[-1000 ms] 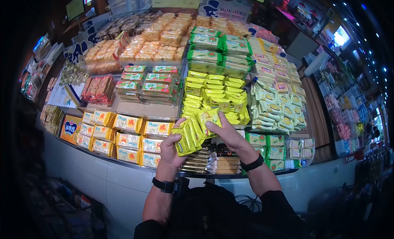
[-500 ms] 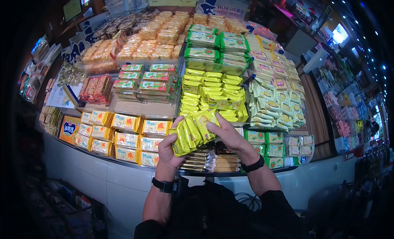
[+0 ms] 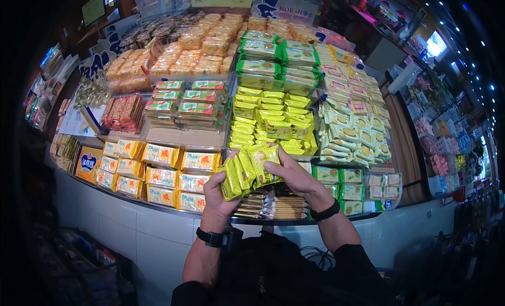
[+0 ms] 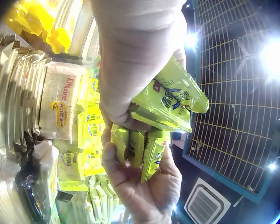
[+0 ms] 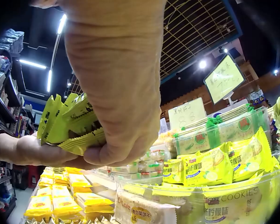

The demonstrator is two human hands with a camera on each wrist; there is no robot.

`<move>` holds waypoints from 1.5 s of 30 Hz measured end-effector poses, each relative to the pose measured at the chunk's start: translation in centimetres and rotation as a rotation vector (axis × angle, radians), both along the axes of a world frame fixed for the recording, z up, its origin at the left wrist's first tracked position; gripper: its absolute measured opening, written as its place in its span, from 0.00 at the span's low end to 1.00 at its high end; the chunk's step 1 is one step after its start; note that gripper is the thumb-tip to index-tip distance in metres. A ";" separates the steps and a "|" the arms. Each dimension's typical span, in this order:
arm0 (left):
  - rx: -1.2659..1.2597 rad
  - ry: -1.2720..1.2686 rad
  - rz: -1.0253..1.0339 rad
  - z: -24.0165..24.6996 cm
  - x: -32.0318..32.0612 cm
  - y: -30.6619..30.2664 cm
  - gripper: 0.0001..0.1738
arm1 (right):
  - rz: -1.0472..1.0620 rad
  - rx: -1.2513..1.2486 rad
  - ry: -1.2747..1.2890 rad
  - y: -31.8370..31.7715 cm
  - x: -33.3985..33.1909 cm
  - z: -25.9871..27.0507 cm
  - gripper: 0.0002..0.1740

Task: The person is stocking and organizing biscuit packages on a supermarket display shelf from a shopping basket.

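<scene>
Several yellow-green cookie packets point(image 3: 243, 170) are fanned side by side between the two hands, above the front edge of the display. The left hand point(image 3: 216, 191) grips the left end of the bunch, thumb on the near side. The right hand point(image 3: 292, 172) pinches the rightmost packet point(image 3: 261, 161), its thumb lying on the front. In the left wrist view, packets point(image 4: 168, 95) stick out past the left hand point(image 4: 135, 56), with the right hand point(image 4: 147, 193) below. The right wrist view shows packets point(image 5: 72, 123) beside the right hand point(image 5: 119, 84); its fingertips are partly hidden.
Behind the hands, a clear bin holds matching yellow packets point(image 3: 276, 116). White-and-orange packs point(image 3: 162, 177) stand at left, green packs point(image 3: 327, 174) and pale green packets point(image 3: 347, 132) at right. Dark-wrapped sticks point(image 3: 252, 206) lie just below the hands, by the counter's front edge.
The packets have been spread and turned slightly, the rightmost now more upright. The right thumb has shifted lower on it. Both hands keep hold of the bunch.
</scene>
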State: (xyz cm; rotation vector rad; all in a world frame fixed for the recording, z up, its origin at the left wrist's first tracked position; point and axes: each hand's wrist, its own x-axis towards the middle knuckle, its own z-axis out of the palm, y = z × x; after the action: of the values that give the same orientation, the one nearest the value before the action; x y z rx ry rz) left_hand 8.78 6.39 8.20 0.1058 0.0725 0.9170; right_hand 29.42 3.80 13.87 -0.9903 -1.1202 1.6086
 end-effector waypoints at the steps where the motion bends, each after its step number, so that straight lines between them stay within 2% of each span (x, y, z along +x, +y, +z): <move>1: -0.035 0.012 0.006 -1.0 -0.2 0.0 0.31 | -0.016 -0.032 0.035 0.0 0.0 0.0 0.43; 7: -0.088 -0.051 0.034 -1.8 -0.7 -0.2 0.29 | -0.049 -0.134 0.307 -0.4 0.7 -0.3 0.34; 14: -0.081 -0.078 0.019 -2.2 -1.0 -0.3 0.30 | -0.023 -0.173 0.476 -0.5 1.2 -1.3 0.32; 17: -0.064 -0.075 0.036 -1.5 -0.9 -0.5 0.32 | -0.034 -0.184 0.534 -0.7 1.3 -1.4 0.30; 20: -0.016 -0.014 0.047 -0.8 -0.8 -0.7 0.43 | -0.033 -0.199 0.571 -0.9 1.5 -1.3 0.30; 22: -0.023 0.027 0.056 -0.3 -0.7 -0.8 0.45 | -0.011 -0.205 0.618 -0.9 1.6 -1.3 0.31; 25: -0.022 0.052 0.060 -0.3 -0.6 -0.9 0.47 | -0.033 -0.225 0.638 -1.0 1.4 -1.1 0.30; 31: 0.002 0.024 0.040 0.4 -0.4 -1.4 0.49 | -0.083 -0.174 0.324 -1.7 1.0 -0.5 0.32; 32: 0.010 0.017 0.037 0.3 -0.4 -1.5 0.50 | -0.073 -0.176 0.354 -1.6 1.0 -0.6 0.31; 35: 0.054 -0.105 0.000 0.3 -0.4 -1.5 0.38 | -0.048 -0.182 0.443 -1.4 1.3 -1.0 0.31; 38: 0.048 -0.051 0.035 0.5 -0.5 -1.5 0.38 | -0.041 -0.188 0.512 -1.4 1.3 -1.2 0.32; 41: -0.003 0.011 0.048 0.6 -0.7 -1.6 0.49 | -0.055 -0.193 0.550 -1.6 1.2 -1.5 0.30; 44: 0.060 -0.042 0.049 0.0 -0.8 -1.4 0.39 | -0.057 -0.193 0.628 -1.7 1.2 -2.0 0.29; 45: 0.041 -0.024 0.052 0.1 -0.9 -1.4 0.42 | -0.060 -0.197 0.666 -1.7 1.2 -2.1 0.29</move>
State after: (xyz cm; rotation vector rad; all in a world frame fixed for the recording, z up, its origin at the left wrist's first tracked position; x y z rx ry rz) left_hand 7.89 4.97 8.28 0.1319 0.0342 0.9718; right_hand 30.64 2.12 11.77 -0.5232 -0.4808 1.8280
